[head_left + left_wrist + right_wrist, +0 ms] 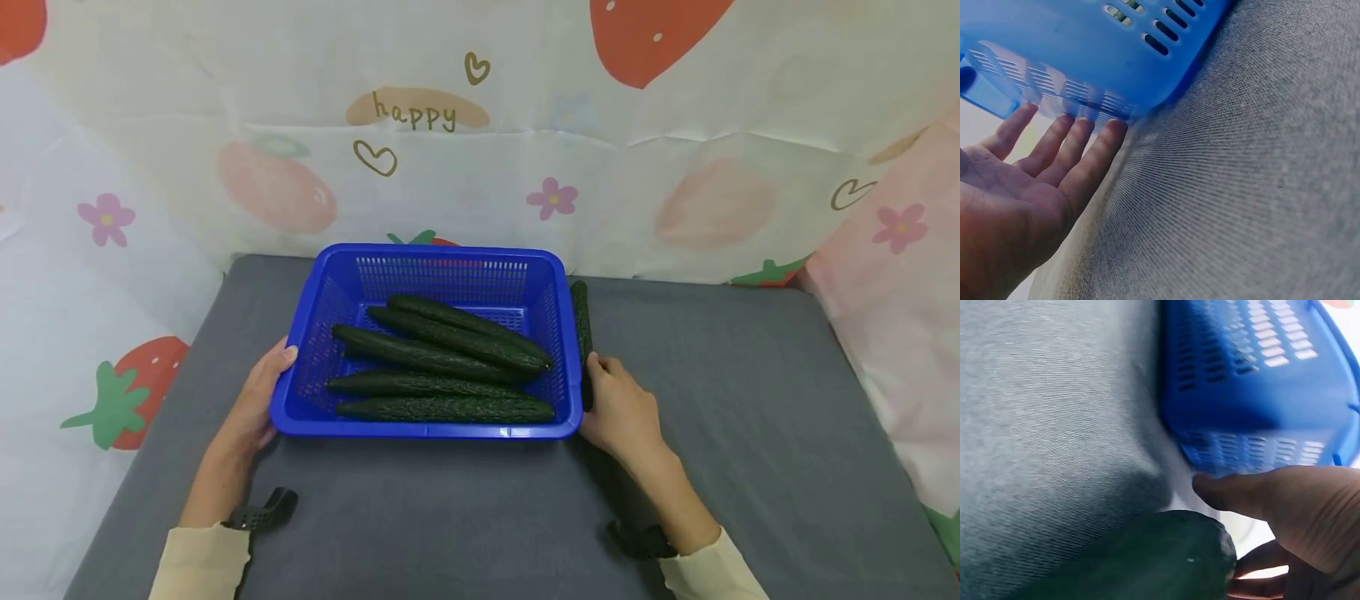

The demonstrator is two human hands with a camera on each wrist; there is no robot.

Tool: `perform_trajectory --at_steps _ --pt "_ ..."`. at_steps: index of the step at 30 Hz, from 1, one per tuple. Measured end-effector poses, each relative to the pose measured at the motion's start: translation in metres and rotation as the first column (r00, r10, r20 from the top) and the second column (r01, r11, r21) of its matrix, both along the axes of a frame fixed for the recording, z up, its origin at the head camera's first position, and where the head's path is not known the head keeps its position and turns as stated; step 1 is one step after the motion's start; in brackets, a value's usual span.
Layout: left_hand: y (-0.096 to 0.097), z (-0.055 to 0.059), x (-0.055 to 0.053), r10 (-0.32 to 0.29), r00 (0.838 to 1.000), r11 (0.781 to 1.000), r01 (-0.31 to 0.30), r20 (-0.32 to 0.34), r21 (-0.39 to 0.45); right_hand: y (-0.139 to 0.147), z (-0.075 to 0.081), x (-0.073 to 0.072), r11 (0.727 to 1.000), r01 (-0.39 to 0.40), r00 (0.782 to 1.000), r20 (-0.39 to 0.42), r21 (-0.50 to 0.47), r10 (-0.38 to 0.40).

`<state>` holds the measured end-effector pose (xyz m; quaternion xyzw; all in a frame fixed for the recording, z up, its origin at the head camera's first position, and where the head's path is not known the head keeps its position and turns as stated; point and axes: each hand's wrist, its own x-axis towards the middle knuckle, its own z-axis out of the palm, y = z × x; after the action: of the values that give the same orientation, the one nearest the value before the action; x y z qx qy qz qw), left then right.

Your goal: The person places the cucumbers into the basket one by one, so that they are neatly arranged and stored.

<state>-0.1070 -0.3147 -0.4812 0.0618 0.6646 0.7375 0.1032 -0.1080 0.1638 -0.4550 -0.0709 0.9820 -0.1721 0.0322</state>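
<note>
A blue plastic basket (426,431) with slotted walls holds several dark green cucumbers (442,409). At its left side is my left hand (258,392), thumb tip by the rim. In the left wrist view, the fingers (1088,162) reach out fairly straight, their tips against the basket's outer wall. Along the right side of the basket is another cucumber (582,325); my right hand (622,408) grips it near the rim. The right wrist view shows a blunt cucumber end (1197,544) between thumb and fingers, with the thumb close to the basket wall.
A grey cloth (750,417) covers the table. Behind it hangs a printed backdrop (510,158) with strawberries, flowers and hearts, close to the basket's far rim. Each wrist wears a black strap (258,512).
</note>
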Motion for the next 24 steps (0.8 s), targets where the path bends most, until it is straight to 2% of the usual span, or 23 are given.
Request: perform_trajectory --at_steps 3,7,17,24 --pt "0.001 0.0 0.0 -0.001 1.0 1.0 0.001 -0.011 -0.004 -0.002 -0.001 0.001 0.999 -0.015 0.999 -0.033 0.041 0.016" --pt "0.001 0.0 -0.001 -0.006 1.0 1.0 0.006 -0.022 0.005 -0.001 0.0 0.001 0.998 -0.001 0.999 -0.036 0.056 0.003" --pt "0.003 -0.002 0.0 -0.003 1.0 0.997 0.005 -0.027 0.073 0.012 -0.002 0.0 0.998 0.042 0.998 0.05 0.052 -0.045" --pt "0.0 -0.003 0.0 -0.01 0.999 0.998 0.012 -0.032 0.063 0.016 0.003 -0.004 0.998 0.045 0.989 0.137 0.047 -0.051"
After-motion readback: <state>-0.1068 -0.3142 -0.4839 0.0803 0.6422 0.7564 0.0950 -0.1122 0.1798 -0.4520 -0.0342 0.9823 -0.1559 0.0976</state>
